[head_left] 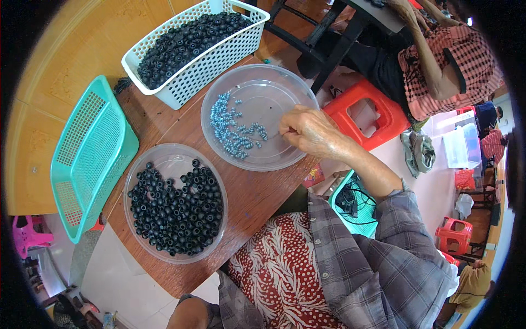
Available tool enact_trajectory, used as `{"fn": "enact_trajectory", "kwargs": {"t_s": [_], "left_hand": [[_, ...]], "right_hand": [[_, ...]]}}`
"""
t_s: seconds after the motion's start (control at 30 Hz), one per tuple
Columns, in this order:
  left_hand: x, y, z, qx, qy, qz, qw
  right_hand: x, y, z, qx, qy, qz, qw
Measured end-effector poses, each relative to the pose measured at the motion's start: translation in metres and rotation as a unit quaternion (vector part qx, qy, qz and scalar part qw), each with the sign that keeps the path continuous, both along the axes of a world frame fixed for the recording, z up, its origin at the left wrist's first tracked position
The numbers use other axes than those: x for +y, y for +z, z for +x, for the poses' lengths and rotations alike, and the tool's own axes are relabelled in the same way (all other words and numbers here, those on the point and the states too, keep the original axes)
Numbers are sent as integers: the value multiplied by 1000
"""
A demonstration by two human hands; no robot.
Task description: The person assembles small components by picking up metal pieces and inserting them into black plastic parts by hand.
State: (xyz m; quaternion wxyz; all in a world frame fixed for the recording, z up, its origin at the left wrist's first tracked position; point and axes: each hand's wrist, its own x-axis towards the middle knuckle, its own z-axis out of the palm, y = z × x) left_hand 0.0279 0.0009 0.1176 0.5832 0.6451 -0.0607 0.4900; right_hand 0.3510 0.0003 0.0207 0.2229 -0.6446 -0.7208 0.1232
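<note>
My right hand (309,130) is over the right side of a clear round tub (290,82). Its fingers are curled together in a pinch, and whatever they may hold is hidden. Small bluish coil springs (222,120) lie scattered over the left part of that tub. Nearer to me stands a second clear round tub (223,219), holding many small black hollow plastic caps (175,214). My left hand does not show; a bare patch of skin (189,315) at the lower edge could be an arm or a knee.
Both tubs stand on a brown wooden table (257,192). A white perforated basket (219,63) heaped with black caps is at the back. A turquoise basket (90,159) leans at the left. Right of the table are a red stool (364,93) and another seated person (438,71).
</note>
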Motion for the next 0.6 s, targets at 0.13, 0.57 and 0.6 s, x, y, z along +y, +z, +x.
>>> {"fn": "enact_trajectory", "kwargs": {"t_s": [0.13,0.57,0.6], "left_hand": [[9,11,-11,-18,-121,35,992],[-1,39,-22,104,-182,8,978],[0,37,-22,108,-180,12,978]], "right_hand": [[-4,6,10,31,3,-51,998],[16,-8,24,-15,-45,37,998],[19,-7,22,-35,-46,-5,998]]}}
